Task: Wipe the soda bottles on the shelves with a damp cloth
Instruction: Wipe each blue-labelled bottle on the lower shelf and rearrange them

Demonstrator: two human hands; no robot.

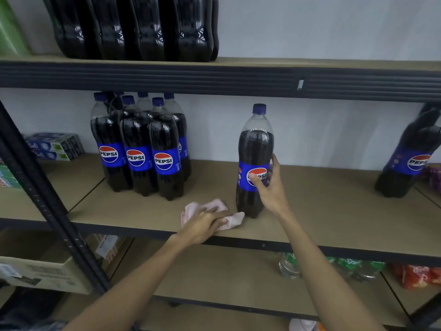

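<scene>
A tall dark cola bottle with a blue label and cap (255, 161) is gripped at its label by the right hand (269, 187), likely to steady it upright on the tan board shelf (334, 211). A crumpled pink cloth (210, 209) (just beside the bottle's base) is pressed flat under the left hand (202, 225), fingers spread, seemingly gathered for wiping.

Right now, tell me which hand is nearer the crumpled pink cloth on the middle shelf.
Left. The left hand rests on the crumpled pink cloth; the right hand grips the lone Pepsi bottle beside it.
</scene>
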